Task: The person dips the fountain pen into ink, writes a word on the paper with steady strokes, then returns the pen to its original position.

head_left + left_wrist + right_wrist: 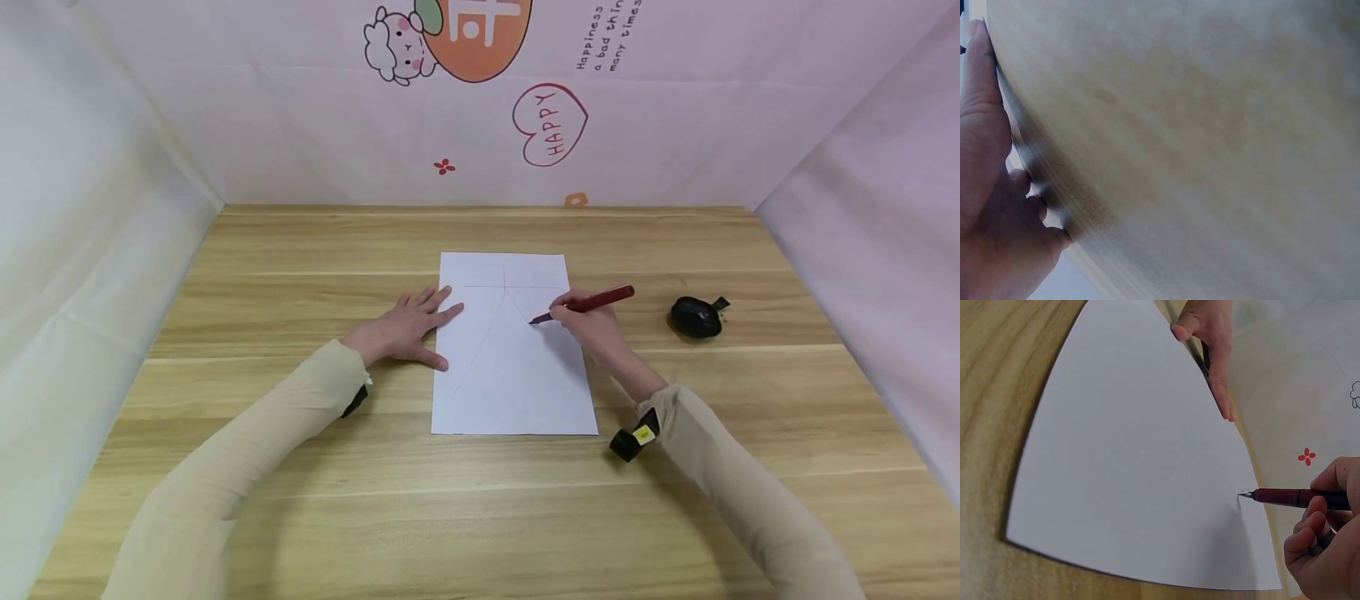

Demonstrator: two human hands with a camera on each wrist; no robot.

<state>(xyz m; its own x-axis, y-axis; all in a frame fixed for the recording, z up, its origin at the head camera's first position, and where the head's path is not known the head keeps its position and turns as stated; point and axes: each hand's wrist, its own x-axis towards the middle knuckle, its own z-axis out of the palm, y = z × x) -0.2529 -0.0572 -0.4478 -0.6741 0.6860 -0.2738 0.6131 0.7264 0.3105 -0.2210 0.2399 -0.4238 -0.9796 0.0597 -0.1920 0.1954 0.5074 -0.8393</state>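
Observation:
A white sheet of paper (pixel 517 383) lies on the wooden table, with thin drawn lines: a small cross near its top and two slanting lines running down from it. My right hand (pixel 596 325) pinches a dark red fountain pen (pixel 600 299), its nib at the lower end of the right slanting line. In the right wrist view the metal nib of the fountain pen (pixel 1279 496) meets the paper (pixel 1135 437). My left hand (pixel 408 327) rests with spread fingers on the table, thumb and fingertips over the paper's left edge. The left wrist view shows the left hand (pixel 997 206) against the wood.
To the right of the paper on the table (pixel 480 517) sits a small black rounded object (pixel 696 317) with a short tab. A white printed cloth (pixel 300 125) hangs behind the table, and plain white cloth flanks both sides. Each wrist wears a black camera.

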